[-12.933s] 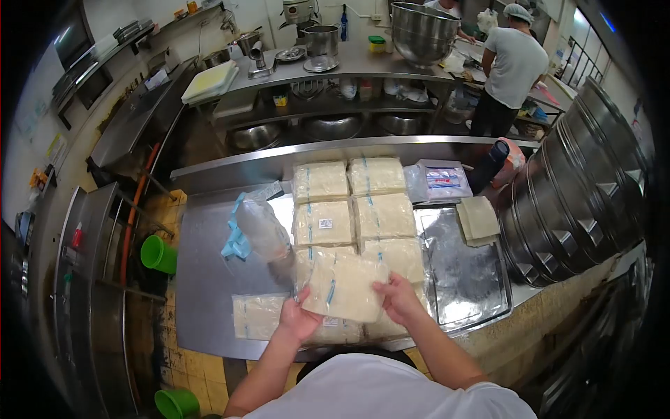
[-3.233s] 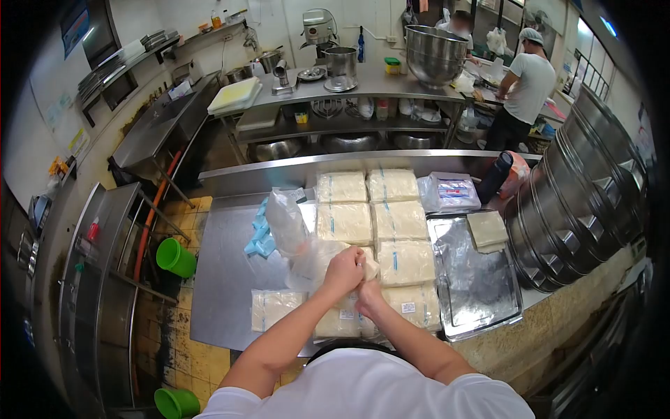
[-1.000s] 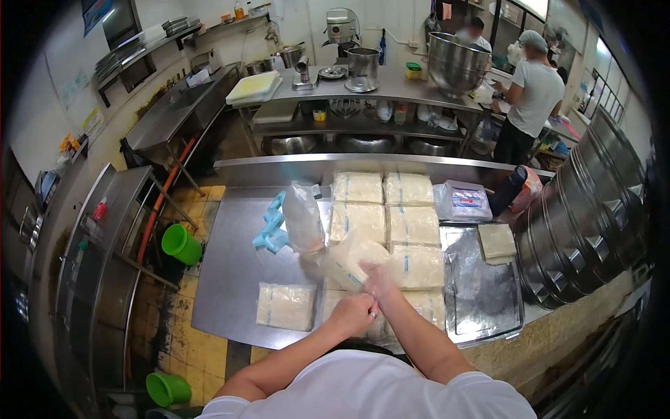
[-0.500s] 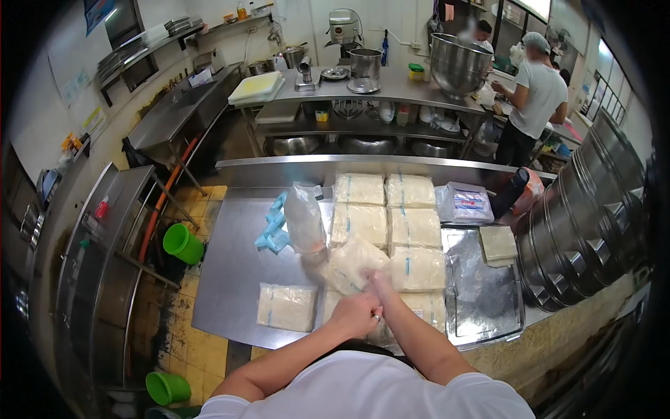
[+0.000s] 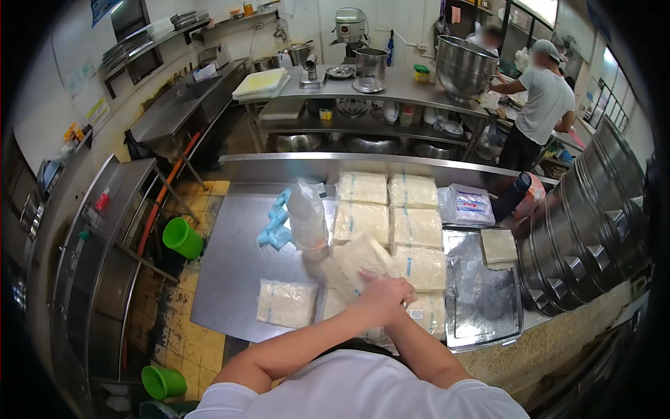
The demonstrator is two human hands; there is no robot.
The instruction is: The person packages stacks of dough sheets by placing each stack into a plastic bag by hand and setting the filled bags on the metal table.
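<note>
A clear plastic packet of pale, flat square sheets point(image 5: 361, 260) lies askew on the rows of similar packets point(image 5: 417, 227), its near edge by my hands. My right hand point(image 5: 368, 274) is mostly hidden; only its fingers show, pressed on that packet's near side. Crossing over it, my left hand point(image 5: 385, 295) has bent fingers closed at the right wrist, with a ring on one finger. What the left fingers grip, if anything, is hidden. A single packet point(image 5: 286, 302) lies apart on the steel table's left side.
A clear plastic bag point(image 5: 307, 216) stands beside crumpled blue plastic point(image 5: 276, 222). To the right are a metal tray point(image 5: 481, 307) with a stack of pale sheets point(image 5: 497, 248), a dark bottle point(image 5: 513, 195) and tall steamers point(image 5: 579, 230). A co-worker point(image 5: 548, 94) stands at the back right.
My left hand has moved up and right, from beside my right wrist to over it. The askew packet has turned slightly and shifted right. The co-worker's arm now reaches further left.
</note>
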